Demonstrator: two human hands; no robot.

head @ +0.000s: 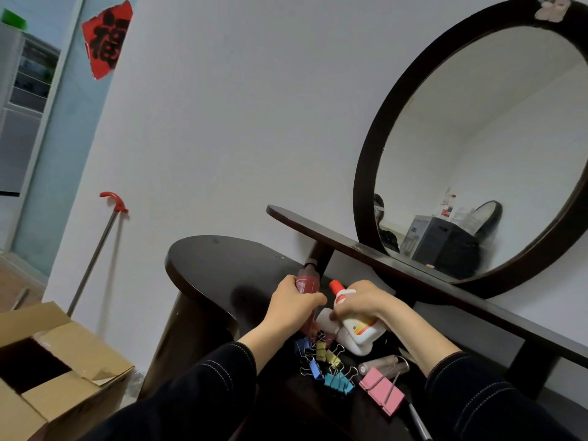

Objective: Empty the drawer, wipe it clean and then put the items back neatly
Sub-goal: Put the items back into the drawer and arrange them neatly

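Note:
My left hand (pixel 294 302) grips a dark red bottle (pixel 307 281) with a dark cap, held upright over the dark vanity table (pixel 216 265). My right hand (pixel 362 302) grips a white glue bottle (pixel 356 329) with an orange cap, tilted to the left. A second white bottle (pixel 325 323) sits between the two hands. Below them lie several coloured binder clips (pixel 327 361), a large pink binder clip (pixel 381 391) and a clear tube (pixel 378 366). The drawer itself is hidden from view.
A round dark-framed mirror (pixel 369 173) stands on a raised shelf (pixel 318 229) behind the table. An open cardboard box (pixel 79 354) sits on the floor at the left. A metal pole with a red hook (pixel 95 253) leans on the wall.

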